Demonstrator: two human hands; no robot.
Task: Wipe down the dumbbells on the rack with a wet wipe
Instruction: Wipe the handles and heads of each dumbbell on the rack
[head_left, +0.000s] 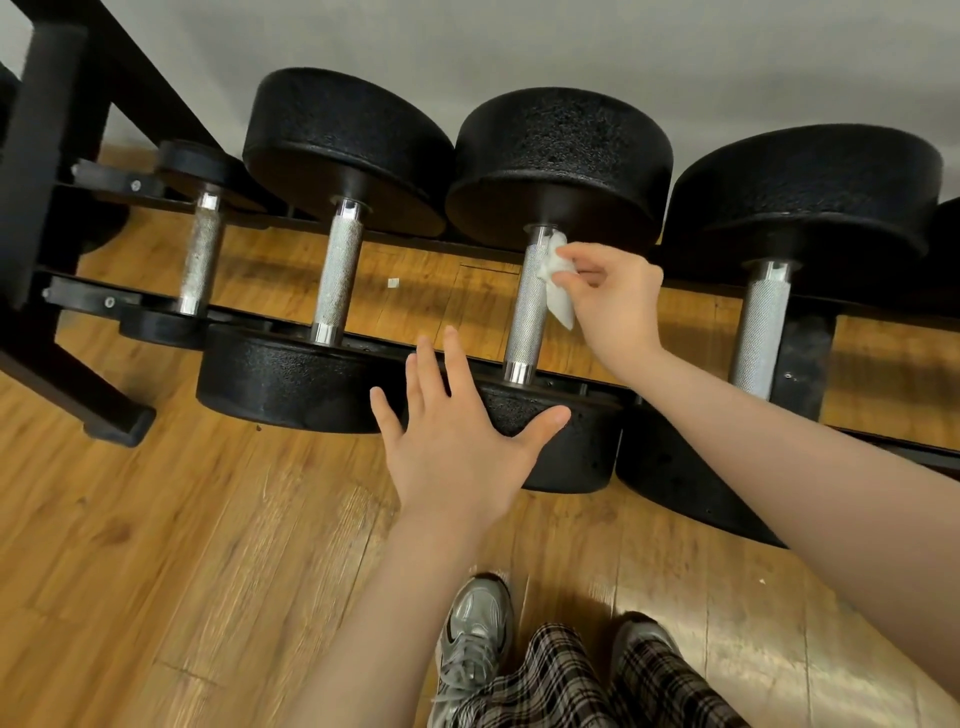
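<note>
Middle of the job I'd guess: my right hand (608, 291) pinches the wipe (558, 283) against the third dumbbell (530, 306) handle on the rack (47, 156). Left hand (457, 447), fingers spread, steadies its near weight. Can't tell which others are done.

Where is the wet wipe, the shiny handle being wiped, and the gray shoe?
wet wipe (558, 283), head view, middle of the crumpled white sheet.
shiny handle (529, 306), head view, bare knurled middle.
gray shoe (475, 631), head view, laced top.

Left hand (453, 451) spread flat; right hand (613, 296) fingers pinched.
</note>
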